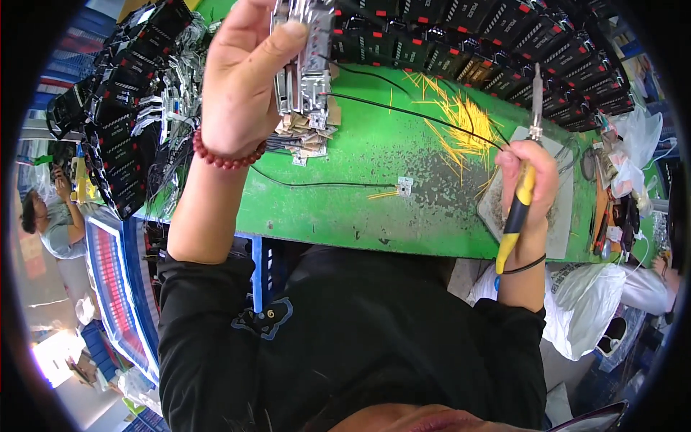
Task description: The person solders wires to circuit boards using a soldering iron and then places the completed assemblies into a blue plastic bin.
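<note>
At the far left, rows of black boxes (119,108) with loose silver brackets lie heaped along the edge of the green bench (374,209), close enough that an elbow swing could knock them off. The left hand (241,79), a red bead bracelet (224,157) at its wrist, is closed around a metal-framed assembly (306,61) held up above the bench, thumb pressed on its front face; thin black wires (403,111) trail from it down across the bench, and a tug on them could likely strain a joint or drag the small white connector (404,186) lying mid-bench. Below the assembly sits a pile of small tan parts (306,133), which a dropped assembly would scatter. Further right, yellow wire offcuts (461,126) are strewn over the surface and could snag the wires. The right hand (529,180) is clenched around a soldering iron (523,191) with a yellow-and-black handle, tip pointing up and away over a grey pad (565,180); the tip, probably hot, stands near the wires, so a slip might scorch insulation or fingers.
</note>
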### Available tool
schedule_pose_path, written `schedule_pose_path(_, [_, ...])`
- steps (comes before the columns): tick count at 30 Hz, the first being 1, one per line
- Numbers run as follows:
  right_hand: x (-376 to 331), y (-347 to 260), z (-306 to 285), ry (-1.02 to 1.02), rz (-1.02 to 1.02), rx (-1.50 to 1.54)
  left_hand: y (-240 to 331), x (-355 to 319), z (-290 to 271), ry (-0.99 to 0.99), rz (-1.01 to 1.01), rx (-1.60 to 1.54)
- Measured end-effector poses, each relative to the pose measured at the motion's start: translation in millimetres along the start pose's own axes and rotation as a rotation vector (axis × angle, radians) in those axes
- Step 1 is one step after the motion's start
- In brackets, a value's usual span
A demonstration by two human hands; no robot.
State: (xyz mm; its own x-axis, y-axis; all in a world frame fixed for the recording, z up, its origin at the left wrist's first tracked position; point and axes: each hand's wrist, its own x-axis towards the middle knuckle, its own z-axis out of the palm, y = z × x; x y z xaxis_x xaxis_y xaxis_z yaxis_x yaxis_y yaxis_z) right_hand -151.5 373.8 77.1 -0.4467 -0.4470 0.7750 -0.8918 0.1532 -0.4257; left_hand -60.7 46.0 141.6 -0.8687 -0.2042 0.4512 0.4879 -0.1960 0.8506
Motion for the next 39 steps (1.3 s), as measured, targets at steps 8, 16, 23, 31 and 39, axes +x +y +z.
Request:
schedule_pose_path(8, [-78.5,10.0,26.0,-0.158,0.451,0.022,-62.0,-90.8,-23.2,0.201,-0.087,1.328])
schedule_pose_path(16, [-92.5,-2.5,64.0,-0.176,0.4,0.308,-55.3,-110.3,3.2,-0.044,0.193,1.702])
schedule_pose_path(23, [-93.2,-13.7,71.7,-0.173,0.334,0.408,-106.5,-97.2,81.3,-0.442,-0.077,1.054])
schedule_pose_path(31, [-109.3,-22.4,74.5,-0.078,0.507,0.321,-113.5,-115.0,75.2,-0.394,-0.275,0.935])
schedule_pose_path(39, [-97.9,-23.8,75.5,-0.283,0.695,0.553,-113.9,-125.2,79.6,-0.263,-0.457,0.68])
